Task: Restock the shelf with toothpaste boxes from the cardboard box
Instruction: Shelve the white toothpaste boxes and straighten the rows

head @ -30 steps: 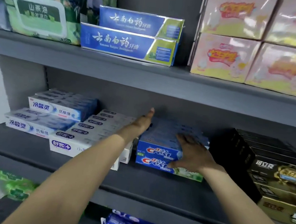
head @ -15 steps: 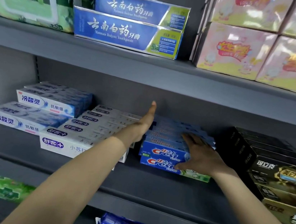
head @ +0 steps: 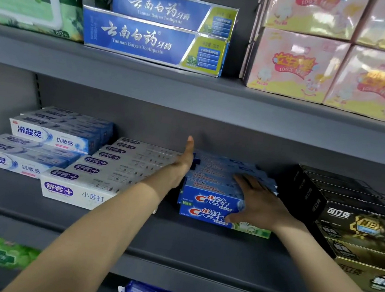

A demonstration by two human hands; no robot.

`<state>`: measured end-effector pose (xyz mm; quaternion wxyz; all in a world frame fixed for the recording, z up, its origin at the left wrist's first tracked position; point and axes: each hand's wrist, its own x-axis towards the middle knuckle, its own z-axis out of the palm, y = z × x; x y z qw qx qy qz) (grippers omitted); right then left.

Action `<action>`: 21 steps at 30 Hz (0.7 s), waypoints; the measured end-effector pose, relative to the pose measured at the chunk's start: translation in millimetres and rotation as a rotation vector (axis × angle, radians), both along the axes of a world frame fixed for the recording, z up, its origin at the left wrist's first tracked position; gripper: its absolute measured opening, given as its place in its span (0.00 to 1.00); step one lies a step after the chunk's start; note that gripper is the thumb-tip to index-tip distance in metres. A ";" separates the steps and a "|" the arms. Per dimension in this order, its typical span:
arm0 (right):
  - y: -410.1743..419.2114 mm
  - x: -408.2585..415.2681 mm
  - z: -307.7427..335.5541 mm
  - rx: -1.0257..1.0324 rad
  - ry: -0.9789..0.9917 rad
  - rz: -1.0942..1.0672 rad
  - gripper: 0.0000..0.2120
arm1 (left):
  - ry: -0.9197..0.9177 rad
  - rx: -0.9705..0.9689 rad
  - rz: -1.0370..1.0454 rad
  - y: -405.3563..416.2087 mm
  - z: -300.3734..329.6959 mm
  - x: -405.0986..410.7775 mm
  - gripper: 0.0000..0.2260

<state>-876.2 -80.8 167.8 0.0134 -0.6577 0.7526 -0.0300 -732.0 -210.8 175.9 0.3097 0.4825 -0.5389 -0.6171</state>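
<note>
Carefully: left hand (head: 184, 162) flat, right hand (head: 256, 203) spread on Crest stack (head: 211, 201); hard shove topples boxes toward three o'clock.

Grey shelf (head: 197, 247). Blue Crest boxes (head: 206, 204) with red-and-white lettering, the lower one green at its right end. White boxes (head: 78, 190) with purple logos to the left; black-and-gold boxes (head: 357, 224) to the right. Pink-and-yellow packs (head: 292, 66) above.

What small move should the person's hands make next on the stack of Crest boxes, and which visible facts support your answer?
Probably push the Crest stack straight back a little. The left hand lies flat against its left side and the right hand presses its top right front, while the bottom box juts out further right than the one above, so the stack looks not yet squared.
</note>
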 end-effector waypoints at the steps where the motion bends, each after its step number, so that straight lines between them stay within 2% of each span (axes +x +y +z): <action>1: 0.6 -0.7 0.6 0.002 0.002 0.000 0.53 | 0.023 0.008 0.001 -0.3 0.0 0.5 0.40; 14: 23.1 -33.8 3.8 0.040 -0.027 -0.056 0.53 | 0.081 0.048 -0.108 14.5 -5.4 -19.0 0.39; 18: 26.0 -38.6 3.2 0.056 -0.030 -0.064 0.53 | 0.130 0.110 -0.171 22.2 -11.7 -36.3 0.31; 21: 25.5 -40.5 3.3 0.084 -0.038 -0.068 0.53 | 0.141 0.143 -0.174 19.3 -20.9 -44.2 0.32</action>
